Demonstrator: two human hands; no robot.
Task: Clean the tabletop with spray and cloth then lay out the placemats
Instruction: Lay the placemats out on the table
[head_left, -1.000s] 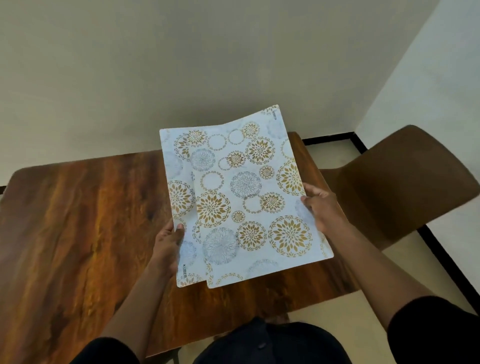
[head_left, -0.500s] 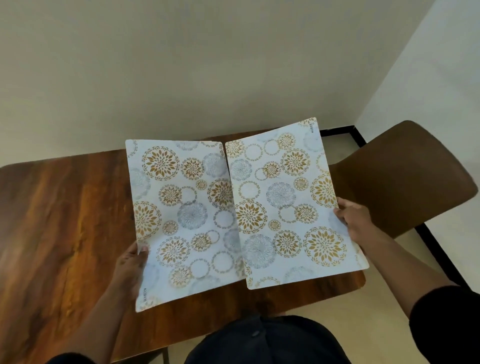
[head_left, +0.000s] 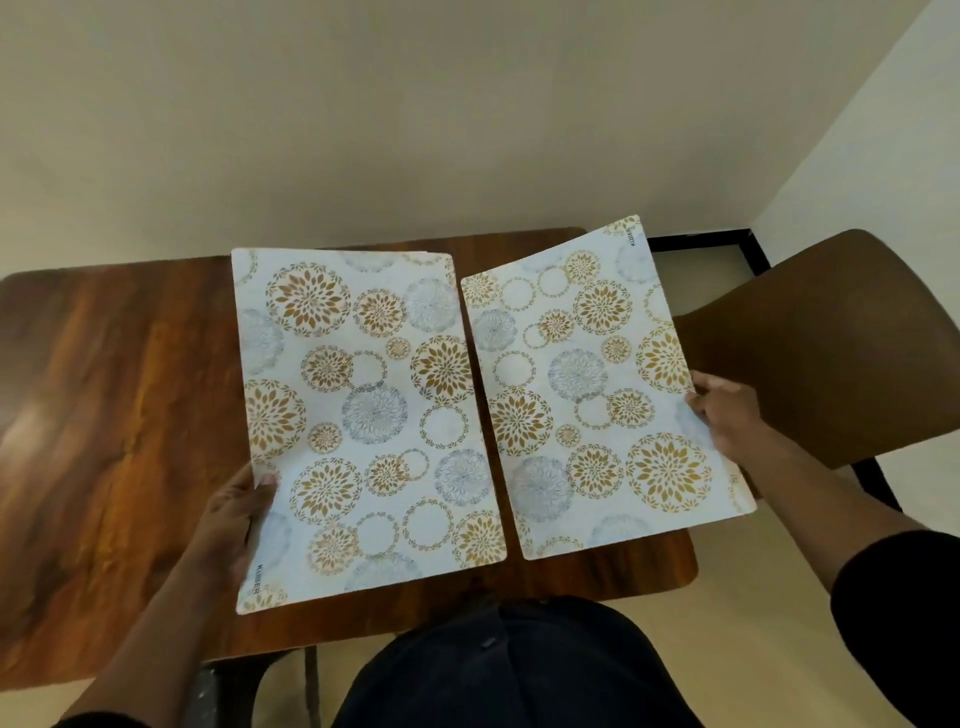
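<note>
Two white placemats with gold and grey flower circles are held side by side over the brown wooden table (head_left: 119, 395). My left hand (head_left: 236, 519) pinches the left edge of the left placemat (head_left: 363, 421), thumb on top. My right hand (head_left: 727, 415) pinches the right edge of the right placemat (head_left: 597, 395), which tilts and overhangs the table's right edge. A narrow gap separates the two mats. Whether they touch the tabletop I cannot tell. No spray bottle or cloth is in view.
A brown moulded chair (head_left: 841, 353) stands right of the table, close to my right hand. Beige walls meet in the corner behind. The floor is cream with a black skirting strip (head_left: 696, 241). The table's left half is bare wood.
The two placemats, overlapped a second ago, have been drawn apart sideways. My left hand moved left, my right hand moved right, and a gap now shows between the mats.
</note>
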